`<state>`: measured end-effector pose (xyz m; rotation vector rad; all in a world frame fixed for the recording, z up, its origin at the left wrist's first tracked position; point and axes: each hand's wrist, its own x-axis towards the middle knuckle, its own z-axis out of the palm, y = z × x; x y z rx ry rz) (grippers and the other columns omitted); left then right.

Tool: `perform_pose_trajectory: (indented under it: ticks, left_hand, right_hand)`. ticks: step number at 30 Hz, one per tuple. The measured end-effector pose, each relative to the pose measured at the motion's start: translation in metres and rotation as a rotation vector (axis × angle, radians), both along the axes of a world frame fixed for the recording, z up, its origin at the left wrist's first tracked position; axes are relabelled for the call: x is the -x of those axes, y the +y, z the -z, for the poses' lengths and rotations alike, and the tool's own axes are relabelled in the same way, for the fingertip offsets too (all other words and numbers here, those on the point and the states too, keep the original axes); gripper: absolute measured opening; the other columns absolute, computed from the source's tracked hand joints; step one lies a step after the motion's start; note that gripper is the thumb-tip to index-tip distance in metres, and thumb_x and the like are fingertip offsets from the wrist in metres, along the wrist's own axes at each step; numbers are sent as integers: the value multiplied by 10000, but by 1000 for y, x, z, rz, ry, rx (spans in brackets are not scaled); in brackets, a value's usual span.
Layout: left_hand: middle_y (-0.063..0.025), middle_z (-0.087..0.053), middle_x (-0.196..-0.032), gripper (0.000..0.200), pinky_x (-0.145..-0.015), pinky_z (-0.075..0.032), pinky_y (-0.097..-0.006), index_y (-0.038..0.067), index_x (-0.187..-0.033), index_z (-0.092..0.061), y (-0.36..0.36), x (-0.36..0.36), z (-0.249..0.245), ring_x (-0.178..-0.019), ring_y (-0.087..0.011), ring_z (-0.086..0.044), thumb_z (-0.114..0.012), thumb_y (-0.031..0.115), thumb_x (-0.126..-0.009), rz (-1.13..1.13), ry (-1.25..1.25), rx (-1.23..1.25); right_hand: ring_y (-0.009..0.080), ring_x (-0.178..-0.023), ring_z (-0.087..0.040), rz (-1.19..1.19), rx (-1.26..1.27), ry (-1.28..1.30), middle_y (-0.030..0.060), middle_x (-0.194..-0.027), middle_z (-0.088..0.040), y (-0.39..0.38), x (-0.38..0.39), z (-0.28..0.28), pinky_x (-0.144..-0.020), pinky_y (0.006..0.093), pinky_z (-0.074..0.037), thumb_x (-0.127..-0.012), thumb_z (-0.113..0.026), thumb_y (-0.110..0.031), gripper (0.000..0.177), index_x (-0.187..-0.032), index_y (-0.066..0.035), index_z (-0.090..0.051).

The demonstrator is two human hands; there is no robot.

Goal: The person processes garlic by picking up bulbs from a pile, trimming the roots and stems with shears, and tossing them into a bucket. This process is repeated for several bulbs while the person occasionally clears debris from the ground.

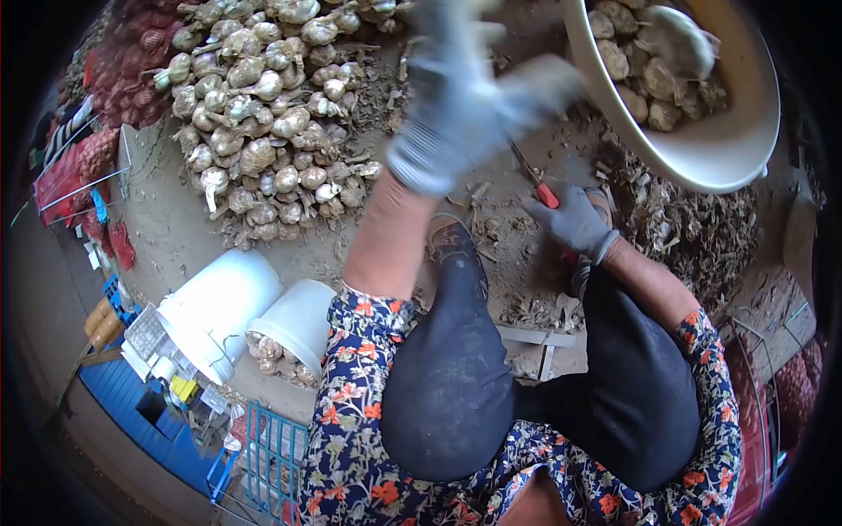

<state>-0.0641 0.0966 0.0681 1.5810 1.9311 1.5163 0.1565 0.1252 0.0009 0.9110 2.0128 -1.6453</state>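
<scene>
My left hand (pixel 465 96), in a grey glove, is raised and blurred with motion, its fingers spread toward a large cream bowl (pixel 745 149) at the upper right. Nothing shows in its grip. The bowl holds several trimmed garlic bulbs (pixel 675 39). My right hand (pixel 574 219), also gloved, rests low near my knee and grips red-handled shears (pixel 545 193) with the blade pointing up-left. A big heap of untrimmed garlic bulbs (pixel 263 114) lies on the dirt floor to the left of my left hand.
Two white buckets (pixel 224 307) lie on their sides at lower left, one spilling garlic (pixel 281 355). Red mesh sacks (pixel 105 79) line the far left. Dry garlic skins and roots (pixel 693 228) litter the ground under the bowl. A blue crate (pixel 272 456) stands beside my leg.
</scene>
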Motion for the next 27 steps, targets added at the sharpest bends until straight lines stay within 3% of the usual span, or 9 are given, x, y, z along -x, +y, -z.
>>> perform_pose_trajectory:
  ticks: [2, 6, 14, 17, 19, 22, 25, 26, 27]
  left_hand:
    - [-226, -459, -1115, 523, -964, -400, -442, -28, -1196, -446, -22, 52, 26, -1085, -305, -456, -641, 163, -749, -436, 418, 348]
    - [-251, -478, -1213, 557, -960, -435, -445, 45, -1292, -453, -104, 133, 96, -1133, -388, -484, -613, 152, -770, -624, 399, 1111]
    - [-160, -566, -1077, 470, -890, -468, -442, 202, -1227, -560, -120, 113, 141, -1030, -386, -556, -659, 206, -767, -473, 944, 1062]
    - [-156, -555, -1161, 368, -785, -490, -437, 146, -1078, -628, -96, 97, 123, -1049, -379, -550, -704, 267, -740, -340, 748, 1250]
    - [-146, -608, -1060, 392, -771, -494, -438, 135, -1042, -649, -73, 91, 118, -953, -372, -600, -737, 341, -720, -579, 330, 827]
    - [-93, -668, -917, 388, -711, -492, -329, 54, -993, -645, 31, 108, 72, -810, -185, -611, -726, 378, -794, -334, -384, 261]
    - [-35, -584, -783, 343, -607, -480, -226, 8, -1073, -566, 101, 105, -1, -717, -104, -538, -557, 327, -946, 15, -628, 11]
    - [-63, -419, -1264, 982, -725, -529, -333, 159, -1470, -227, 106, 122, -4, -921, -175, -562, -796, 457, -727, -28, -903, 54]
    - [-56, -508, -1043, 628, -646, -500, -277, 82, -1323, -384, 103, 124, -3, -831, -136, -557, -667, 358, -836, -150, -851, 53]
  right_hand:
    - [355, -752, -607, -5, 16, -72, 220, -779, -613, 6, 0, -5, -707, 409, -461, -848, -619, -347, 378, -884, 26, -568]
    - [222, -678, -565, -9, -20, -74, 139, -699, -574, 2, -16, 17, -656, 385, -449, -850, -627, -357, 371, -847, 7, -558]
    - [411, -937, -615, -171, -25, -134, 277, -919, -627, 8, -2, 2, -823, 438, -464, -806, -649, -362, 421, -983, 11, -562]
    - [415, -961, -609, -189, -16, -222, 276, -954, -630, 12, 2, -3, -851, 432, -462, -809, -637, -369, 432, -1005, 11, -573]
    - [415, -996, -599, -162, 44, -249, 277, -999, -628, 7, -3, 9, -881, 431, -453, -816, -621, -379, 457, -1025, 25, -575]
    - [407, -1019, -594, -128, 114, -244, 278, -1019, -625, 7, 1, 9, -889, 431, -445, -825, -611, -392, 475, -1022, 39, -574]
    - [396, -1026, -595, -130, 84, -242, 278, -1025, -623, 9, 3, 10, -891, 424, -441, -829, -612, -397, 481, -1025, 41, -574]
    - [396, -1026, -595, -128, 89, -249, 278, -1025, -623, 10, 0, 11, -891, 424, -441, -829, -612, -397, 481, -1025, 41, -574]
    - [393, -1022, -597, -123, 77, -245, 275, -1023, -625, 12, -1, 12, -887, 421, -442, -831, -612, -400, 484, -1025, 41, -574]
